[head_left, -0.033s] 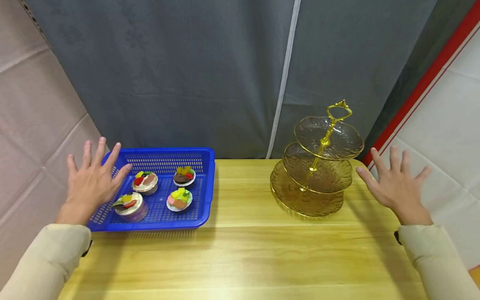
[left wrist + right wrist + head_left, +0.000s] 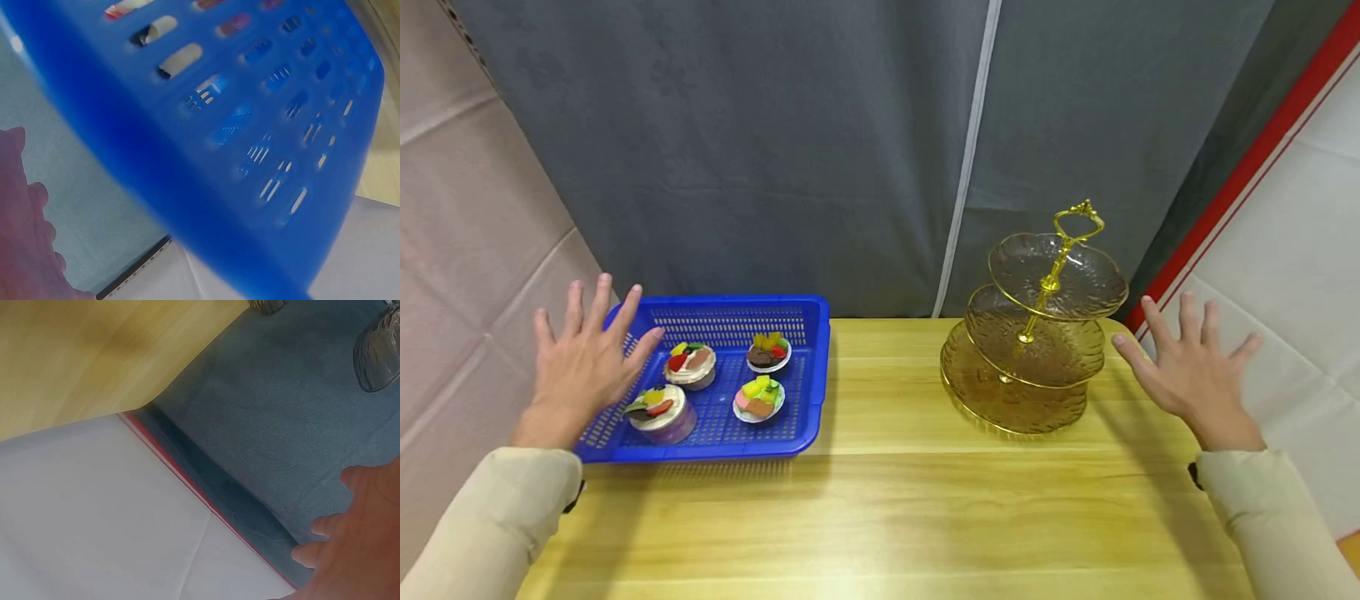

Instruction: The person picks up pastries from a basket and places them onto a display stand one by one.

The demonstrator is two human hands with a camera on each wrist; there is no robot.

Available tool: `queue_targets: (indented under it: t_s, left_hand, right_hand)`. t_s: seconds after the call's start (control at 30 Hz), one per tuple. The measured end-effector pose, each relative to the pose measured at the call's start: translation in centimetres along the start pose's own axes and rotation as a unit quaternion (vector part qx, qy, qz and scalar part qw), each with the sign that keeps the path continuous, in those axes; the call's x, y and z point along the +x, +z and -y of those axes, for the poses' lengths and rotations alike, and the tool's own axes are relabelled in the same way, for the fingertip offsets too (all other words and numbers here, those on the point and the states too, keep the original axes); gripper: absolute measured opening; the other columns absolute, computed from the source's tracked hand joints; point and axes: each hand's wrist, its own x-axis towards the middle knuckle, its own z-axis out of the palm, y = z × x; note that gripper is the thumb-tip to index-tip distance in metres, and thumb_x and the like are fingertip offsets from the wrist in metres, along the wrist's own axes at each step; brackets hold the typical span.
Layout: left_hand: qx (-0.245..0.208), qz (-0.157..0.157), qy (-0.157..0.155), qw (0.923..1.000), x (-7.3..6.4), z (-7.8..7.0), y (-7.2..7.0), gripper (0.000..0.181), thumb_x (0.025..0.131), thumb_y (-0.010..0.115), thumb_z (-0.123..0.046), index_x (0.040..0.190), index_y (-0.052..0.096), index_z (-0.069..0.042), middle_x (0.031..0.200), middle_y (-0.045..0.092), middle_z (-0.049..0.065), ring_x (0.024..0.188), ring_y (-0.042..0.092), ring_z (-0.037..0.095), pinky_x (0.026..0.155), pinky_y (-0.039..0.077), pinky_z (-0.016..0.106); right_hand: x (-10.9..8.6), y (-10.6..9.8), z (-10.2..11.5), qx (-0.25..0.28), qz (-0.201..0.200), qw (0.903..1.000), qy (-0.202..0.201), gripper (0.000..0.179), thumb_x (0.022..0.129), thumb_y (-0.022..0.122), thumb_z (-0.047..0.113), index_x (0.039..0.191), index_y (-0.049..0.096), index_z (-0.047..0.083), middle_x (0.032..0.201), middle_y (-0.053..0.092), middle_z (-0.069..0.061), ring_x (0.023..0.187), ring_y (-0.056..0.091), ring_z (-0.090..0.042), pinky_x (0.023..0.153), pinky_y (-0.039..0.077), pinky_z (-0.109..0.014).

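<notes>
My left hand hovers over the left side of a blue plastic basket, fingers spread and holding nothing. Inside the basket sit several small fruit-topped cakes: a purple-sided cup cake, a cream-topped one, a brown-topped tart and a green-and-yellow one. To the right stands a three-tier cake stand of amber glass plates with a gold handle. Just right of it is my right hand, fingers spread, grasping nothing. The left wrist view is mostly filled by the basket's slotted wall.
Basket and stand rest on a light wooden table. A grey curtain hangs behind it. White panels flank both sides, the right one edged in red. In the right wrist view the table's corner shows.
</notes>
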Motion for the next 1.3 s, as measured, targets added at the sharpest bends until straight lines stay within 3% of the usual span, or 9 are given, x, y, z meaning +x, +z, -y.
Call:
queue_targets:
  t_s: [0.4, 0.57, 0.77, 0.93, 1.13, 1.3]
  left_hand:
    - [-0.003, 0.001, 0.004, 1.0, -0.2, 0.0, 0.0, 0.076, 0.102, 0.033, -0.059, 0.161, 0.009, -0.018, 0.165, -0.006, 0.021, 0.149, -0.016, 0.042, 0.108, -0.01, 0.073]
    - [0.002, 0.005, 0.009, 0.9999, -0.5, 0.2, 0.2, 0.076, 0.101, 0.033, -0.059, 0.161, 0.011, -0.018, 0.165, -0.004, 0.021, 0.149, -0.016, 0.042, 0.108, -0.01, 0.074]
    - [0.008, 0.017, 0.031, 0.9993, -1.3, 0.7, 0.3, 0.073, 0.102, 0.036, -0.058, 0.16, 0.018, -0.017, 0.165, 0.002, 0.022, 0.149, -0.013, 0.043, 0.108, -0.009, 0.074]
    - [0.014, 0.037, 0.052, 0.9979, -2.3, 1.4, 0.4, 0.074, 0.101, 0.038, -0.057, 0.161, 0.015, -0.019, 0.164, 0.004, 0.023, 0.148, -0.012, 0.046, 0.108, -0.012, 0.073]
    - [0.017, 0.064, 0.082, 0.9944, -3.8, 2.6, 0.7, 0.071, 0.102, 0.041, -0.054, 0.16, 0.021, -0.017, 0.164, 0.011, 0.022, 0.146, 0.005, 0.052, 0.103, 0.009, 0.079]
    - [0.016, 0.086, 0.09, 0.9921, -5.1, 4.0, 1.2, 0.07, 0.101, 0.044, -0.055, 0.157, 0.03, -0.014, 0.161, 0.021, 0.024, 0.144, 0.011, 0.054, 0.099, 0.016, 0.079]
  right_hand:
    - [-0.6, -0.3, 0.3, 0.009, -0.001, 1.0, 0.0, 0.075, 0.101, 0.033, 0.061, 0.161, 0.009, 0.023, 0.163, -0.015, -0.023, 0.145, -0.018, -0.05, 0.092, -0.024, -0.08]
    - [-1.0, -0.7, 1.2, 0.001, 0.008, 0.9999, -0.014, 0.075, 0.102, 0.031, 0.06, 0.161, 0.006, 0.024, 0.163, -0.009, -0.026, 0.146, -0.01, -0.052, 0.095, -0.016, -0.082]
    - [-1.5, -1.0, 2.8, 0.0, 0.012, 0.9992, -0.037, 0.074, 0.102, 0.033, 0.058, 0.162, 0.008, 0.021, 0.164, -0.001, -0.025, 0.147, 0.001, -0.053, 0.101, -0.009, -0.08]
    - [-1.9, -1.3, 4.3, 0.009, 0.015, 0.998, -0.061, 0.076, 0.102, 0.037, 0.056, 0.161, 0.014, 0.013, 0.164, 0.006, -0.025, 0.147, 0.009, -0.051, 0.105, -0.003, -0.077]
    - [-2.6, -1.6, 5.9, 0.017, 0.023, 0.9949, -0.097, 0.074, 0.103, 0.04, 0.052, 0.158, 0.022, 0.006, 0.162, 0.016, -0.027, 0.144, 0.019, -0.053, 0.107, 0.008, -0.074]
    - [-3.2, -1.9, 7.2, 0.026, 0.017, 0.9921, -0.122, 0.072, 0.103, 0.044, 0.05, 0.157, 0.026, 0.005, 0.16, 0.021, -0.027, 0.144, 0.022, -0.049, 0.109, 0.012, -0.072]
